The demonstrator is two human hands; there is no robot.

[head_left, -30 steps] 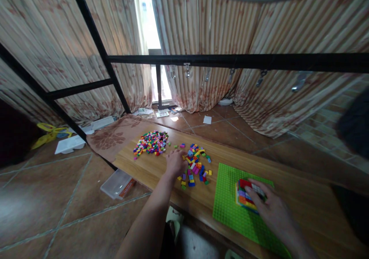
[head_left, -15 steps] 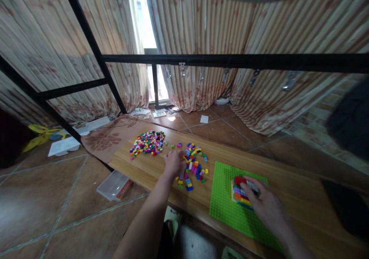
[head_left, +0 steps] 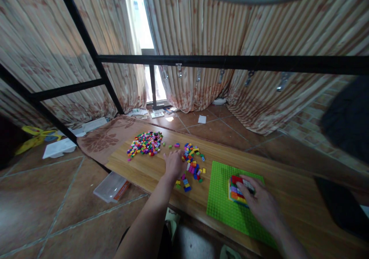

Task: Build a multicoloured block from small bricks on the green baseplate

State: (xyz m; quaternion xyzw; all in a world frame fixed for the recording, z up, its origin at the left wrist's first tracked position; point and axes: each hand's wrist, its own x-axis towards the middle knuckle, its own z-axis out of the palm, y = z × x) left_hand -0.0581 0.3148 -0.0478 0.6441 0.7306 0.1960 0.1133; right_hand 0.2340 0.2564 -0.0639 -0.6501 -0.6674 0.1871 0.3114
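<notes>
My left hand [head_left: 173, 165] is at the left edge of a loose spread of toy building bricks [head_left: 192, 168] on the wooden table. Its fingers curl downward and their tips are hidden, so I cannot see what is between them. My right hand [head_left: 261, 199] grips a small block of stacked bricks [head_left: 236, 189], thumb on the near side and fingers over the top. Red, purple, orange, yellow and blue layers show on the block. Beneath it lies a green studded baseplate [head_left: 219, 197]; whether the block is fixed to it I cannot tell.
A larger heap of small mixed bricks [head_left: 145, 142] lies at the table's left end. A clear plastic box [head_left: 111, 187] stands on the tiled floor below. A dark flat object [head_left: 340, 205] rests at the right. Black metal bars [head_left: 201, 60] cross in front of the curtains.
The view has shifted slightly. My left hand stays by the loose bricks with its fingers a little more tucked, and my right hand keeps its grip on the brick block.
</notes>
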